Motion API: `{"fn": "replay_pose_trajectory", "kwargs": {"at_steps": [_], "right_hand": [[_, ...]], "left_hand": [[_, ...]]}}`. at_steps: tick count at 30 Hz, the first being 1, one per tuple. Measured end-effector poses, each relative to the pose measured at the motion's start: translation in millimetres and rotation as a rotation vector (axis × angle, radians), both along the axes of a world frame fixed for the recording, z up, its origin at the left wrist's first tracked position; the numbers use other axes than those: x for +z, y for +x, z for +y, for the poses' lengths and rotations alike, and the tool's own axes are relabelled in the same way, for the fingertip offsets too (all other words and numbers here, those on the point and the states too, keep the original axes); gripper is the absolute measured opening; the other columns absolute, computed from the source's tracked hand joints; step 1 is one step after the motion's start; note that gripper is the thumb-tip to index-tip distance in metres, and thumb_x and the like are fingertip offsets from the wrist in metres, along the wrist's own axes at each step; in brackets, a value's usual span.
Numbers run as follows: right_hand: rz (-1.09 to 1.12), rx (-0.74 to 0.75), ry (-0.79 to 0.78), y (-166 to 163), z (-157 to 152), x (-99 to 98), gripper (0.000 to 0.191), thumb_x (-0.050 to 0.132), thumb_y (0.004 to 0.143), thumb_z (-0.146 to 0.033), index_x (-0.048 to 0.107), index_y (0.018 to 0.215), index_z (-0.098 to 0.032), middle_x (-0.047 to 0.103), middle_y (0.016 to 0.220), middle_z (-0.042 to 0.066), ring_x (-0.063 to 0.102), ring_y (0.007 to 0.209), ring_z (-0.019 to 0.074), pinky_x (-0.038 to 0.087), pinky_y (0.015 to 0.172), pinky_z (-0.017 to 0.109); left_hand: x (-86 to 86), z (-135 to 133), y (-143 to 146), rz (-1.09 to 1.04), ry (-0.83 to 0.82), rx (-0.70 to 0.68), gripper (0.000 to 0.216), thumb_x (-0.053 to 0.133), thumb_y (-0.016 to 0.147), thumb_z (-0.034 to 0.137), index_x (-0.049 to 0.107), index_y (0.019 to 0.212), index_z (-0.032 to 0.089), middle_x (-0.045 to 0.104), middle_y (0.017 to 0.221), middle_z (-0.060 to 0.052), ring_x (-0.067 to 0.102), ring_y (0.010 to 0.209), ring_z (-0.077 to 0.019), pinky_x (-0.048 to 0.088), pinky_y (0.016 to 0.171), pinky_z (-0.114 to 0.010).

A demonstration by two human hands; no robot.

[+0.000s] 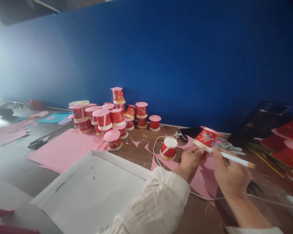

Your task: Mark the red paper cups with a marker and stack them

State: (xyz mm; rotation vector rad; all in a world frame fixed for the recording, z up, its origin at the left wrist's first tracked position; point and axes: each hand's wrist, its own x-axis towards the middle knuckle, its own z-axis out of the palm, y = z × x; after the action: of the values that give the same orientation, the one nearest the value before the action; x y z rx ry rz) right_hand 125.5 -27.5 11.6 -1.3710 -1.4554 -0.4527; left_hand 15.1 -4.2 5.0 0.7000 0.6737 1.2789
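My left hand [190,162] pinches the rim of a red paper cup [206,137], tilted in the air. A pink paper disc [215,130] covers the cup's far end. My right hand [230,172] is closed around a white pen [236,159] with an orange end, its tip touching or very near the cup's pale rim. Left of my left hand a second red paper cup [169,149] stands with no disc on it. Pink paper scraps [204,175] lie beneath both hands.
Red cups with pink discs [104,120] are stacked at the back. Nearer are a pink paper stack [70,149] and a white box lid [100,191]. Scissors [40,142] lie left. A cable [202,197] crosses the table; a dark container [263,122] stands right, before a blue wall [175,58].
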Motion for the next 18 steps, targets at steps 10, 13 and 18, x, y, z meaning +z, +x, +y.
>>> {"fn": "replay_pose_trajectory", "kwargs": {"at_steps": [10,13,18], "right_hand": [[-0.021,-0.023,-0.005,1.9,-0.1,-3.2,0.041,0.057,0.100,-0.051,0.077,0.095,-0.015,0.072,0.079,0.012,0.070,0.077,0.0264,0.050,0.066,0.033],[-0.004,-0.039,0.001,2.2,-0.1,-2.3,0.045,0.056,0.100,-0.053,0.077,0.094,-0.014,0.071,0.077,0.012,0.069,0.075,0.0260,0.049,0.065,0.033],[-0.067,0.016,0.009,-0.2,-1.6,-0.2,0.041,0.055,0.101,-0.050,0.077,0.096,-0.016,0.074,0.085,0.012,0.071,0.082,0.0253,0.049,0.068,0.032]], "left_hand": [[-0.4,2.3,1.6,-0.055,-0.048,0.018,0.032,0.085,0.069,0.042,0.071,0.074,0.014,0.066,0.075,-0.006,0.059,0.070,-0.0156,0.049,0.085,-0.036],[-1.1,1.7,1.4,-0.060,-0.042,0.010,0.032,0.084,0.070,0.042,0.072,0.077,0.013,0.068,0.078,-0.008,0.062,0.072,-0.0166,0.050,0.086,-0.037],[-1.5,0.4,0.7,-0.060,-0.022,0.026,0.034,0.085,0.068,0.045,0.069,0.071,0.015,0.067,0.075,-0.005,0.059,0.070,-0.0146,0.051,0.082,-0.034]]}}
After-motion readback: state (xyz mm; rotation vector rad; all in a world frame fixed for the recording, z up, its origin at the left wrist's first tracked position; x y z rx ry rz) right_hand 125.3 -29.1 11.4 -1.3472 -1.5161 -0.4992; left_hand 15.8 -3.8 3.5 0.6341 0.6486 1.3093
